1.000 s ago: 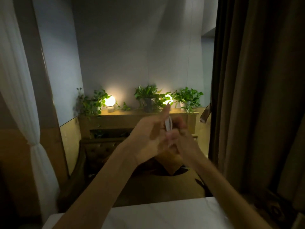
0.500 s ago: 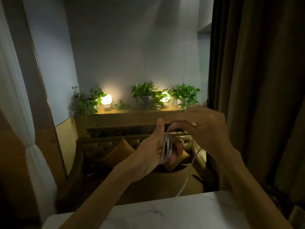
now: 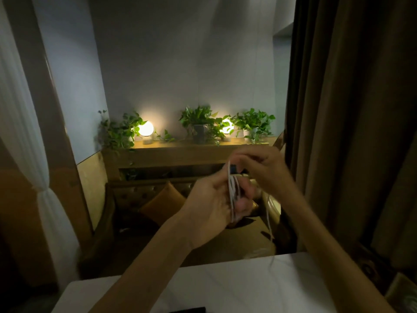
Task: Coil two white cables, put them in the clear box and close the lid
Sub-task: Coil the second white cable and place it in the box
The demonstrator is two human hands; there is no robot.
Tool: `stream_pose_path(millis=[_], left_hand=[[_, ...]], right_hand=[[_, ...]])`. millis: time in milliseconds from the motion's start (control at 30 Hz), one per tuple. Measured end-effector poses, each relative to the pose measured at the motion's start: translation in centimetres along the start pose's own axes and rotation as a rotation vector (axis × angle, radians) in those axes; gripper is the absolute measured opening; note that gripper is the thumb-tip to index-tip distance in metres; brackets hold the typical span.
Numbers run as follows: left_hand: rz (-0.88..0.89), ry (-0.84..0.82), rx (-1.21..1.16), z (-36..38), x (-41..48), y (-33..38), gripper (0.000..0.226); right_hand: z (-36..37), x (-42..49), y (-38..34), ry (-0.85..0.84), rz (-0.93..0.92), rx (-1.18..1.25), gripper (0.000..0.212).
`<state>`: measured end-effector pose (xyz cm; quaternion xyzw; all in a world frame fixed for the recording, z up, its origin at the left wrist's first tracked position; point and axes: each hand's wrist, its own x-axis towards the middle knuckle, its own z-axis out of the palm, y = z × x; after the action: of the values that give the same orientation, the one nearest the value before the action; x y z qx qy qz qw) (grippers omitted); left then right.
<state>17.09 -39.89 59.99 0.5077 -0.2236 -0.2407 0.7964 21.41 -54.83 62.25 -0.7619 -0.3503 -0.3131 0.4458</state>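
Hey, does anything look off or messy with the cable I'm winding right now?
Nothing damaged. The white cable is looped around the left hand; the right hand guides it, and a loose tail dangles toward the white table.

Room dim, lit only by lamps. White marble-look tabletop (image 3: 237,288) at 6 o'clock; a flat black object (image 3: 187,310) at its near edge, cut off, kind not discernible. Beyond the table, a brown tufted leather sofa (image 3: 135,195) with an orange-brown square cushion (image 3: 163,203) standing on its corner. Above the sofa, a wooden ledge (image 3: 180,152) carries two glowing round globe lamps: one at 10 o'clock of centre (image 3: 145,128), one to the right (image 3: 226,125), partly behind leaves. Three green leafy potted plants: left (image 3: 119,132), middle (image 3: 199,123), right (image 3: 255,123). White sheer tied curtain (image 3: 24,136) at 9 o'clock. Heavy brown drape (image 3: 361,132) at 3 o'clock. Grey wall (image 3: 180,53) at 12 o'clock.
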Motion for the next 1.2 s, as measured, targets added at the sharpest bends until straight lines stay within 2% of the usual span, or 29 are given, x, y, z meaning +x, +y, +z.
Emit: stream_pose_path(millis=[67, 133, 200, 267, 333, 367, 400, 467, 533, 633, 733, 800, 833, 867, 900, 933, 967, 1033, 1100, 1133, 1167, 1200], left_hand=[[0.044, -0.033, -0.063, -0.6, -0.1, 0.6, 0.070], [0.072, -0.007, -0.029, -1.1, 0.1, 1.4, 0.075], [0.134, 0.058, -0.102, -1.7, 1.1, 2.0, 0.067], [0.208, 0.199, -0.162, -2.7, 2.6, 2.4, 0.062], [0.220, 0.351, -0.031, -4.0, 3.8, 2.0, 0.066], [0.174, 0.369, 0.071, -4.3, 4.0, 1.6, 0.069], [0.102, 0.319, 0.185, -4.4, 4.0, 0.8, 0.074], [-0.026, 0.094, 0.324, -3.5, 3.2, -0.8, 0.079], [-0.065, 0.001, 0.474, -2.6, 2.5, -1.9, 0.077], [-0.067, -0.042, 0.461, -2.5, 1.9, -2.3, 0.065], [-0.126, -0.141, 0.297, -2.1, 0.3, -1.9, 0.054], [-0.116, -0.191, 0.223, -1.3, -0.7, -1.2, 0.058], [-0.090, -0.205, 0.170, -0.8, -1.2, -0.7, 0.061], [-0.040, -0.221, 0.094, -0.5, -1.5, -0.2, 0.065], [0.039, -0.232, 0.006, -0.3, -1.4, 0.5, 0.070], [0.121, -0.211, -0.063, -0.7, -0.9, 1.0, 0.072], [0.186, -0.147, -0.131, -1.2, -0.3, 1.8, 0.072], [0.267, 0.090, -0.174, -3.1, 1.8, 3.0, 0.069], [0.261, 0.380, 0.132, -5.2, 3.6, 3.3, 0.072], [0.244, 0.456, 0.320, -6.0, 3.9, 2.8, 0.073], [0.207, 0.456, 0.443, -6.6, 3.8, 2.0, 0.075], [0.107, 0.428, 0.455, -6.5, 3.9, 1.2, 0.076]], right_hand=[[1.8, -1.6, 0.4, -0.137, 0.232, 0.192, 0.029], [3.7, -3.9, 0.6, -0.215, 0.443, 0.246, 0.034], [4.7, -6.0, 0.2, -0.223, 0.468, 0.161, 0.029], [4.9, -7.3, -0.9, -0.280, 0.409, 0.113, 0.026], [4.2, -7.6, -1.8, -0.389, 0.326, -0.099, 0.021], [3.5, -7.3, -2.0, -0.409, 0.266, -0.267, 0.018], [2.6, -6.9, -2.1, -0.384, 0.192, -0.439, 0.016], [0.8, -5.8, -1.5, -0.217, -0.037, -0.712, 0.012], [-0.6, -4.8, -0.2, -0.097, -0.185, -0.822, 0.017], [-1.1, -4.0, 1.5, -0.007, -0.223, -0.556, 0.018], [-1.1, -3.4, 1.8, -0.052, -0.199, -0.222, 0.018], [0.1, -3.7, 1.4, -0.138, -0.082, 0.056, 0.013], [1.2, -3.9, 1.2, -0.171, -0.006, 0.125, 0.009], [2.4, -4.2, 0.9, -0.190, 0.078, 0.142, 0.017], [3.8, -4.8, 0.7, -0.186, 0.170, 0.135, 0.016], [5.0, -5.4, 0.5, -0.171, 0.263, 0.205, 0.013], [5.8, -5.8, 0.2, -0.153, 0.333, 0.251, 0.023], [6.0, -6.4, -0.6, -0.203, 0.380, 0.186, 0.027], [4.9, -6.4, -0.8, -0.319, 0.263, -0.072, 0.020], [4.2, -6.2, -0.7, -0.347, 0.184, -0.211, 0.017], [3.5, -5.7, -0.6, -0.345, 0.110, -0.344, 0.015], [2.6, -5.1, -0.6, -0.294, 0.037, -0.476, 0.014]])
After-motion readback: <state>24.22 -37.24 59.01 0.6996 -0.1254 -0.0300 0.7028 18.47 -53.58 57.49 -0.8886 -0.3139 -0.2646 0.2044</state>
